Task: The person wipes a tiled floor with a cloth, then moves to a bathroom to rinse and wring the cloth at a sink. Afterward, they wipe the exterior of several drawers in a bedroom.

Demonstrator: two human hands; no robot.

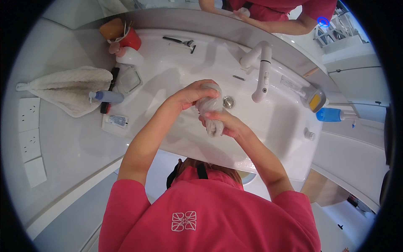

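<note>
A wet white cloth (210, 103), bunched into a roll, is held over the white washbasin (185, 126). My left hand (196, 94) grips its upper part, the thumb lying across the front. Lower down, my right hand (227, 122) is closed around the same cloth, whose folded end sticks out below the fingers. Just right of the cloth sits the metal drain plug (229, 101). A white tap (263, 72) with a bent spout stands behind and to the right; no stream of water shows from it.
Razors (182, 42) lie on the back ledge. At left are a red cup (130, 39), a pump bottle (129, 56), a lilac bottle (108, 96), a tube (117, 121) and a hanging towel (72, 88). A blue bottle (329, 114) and a soap dish (315, 100) stand right.
</note>
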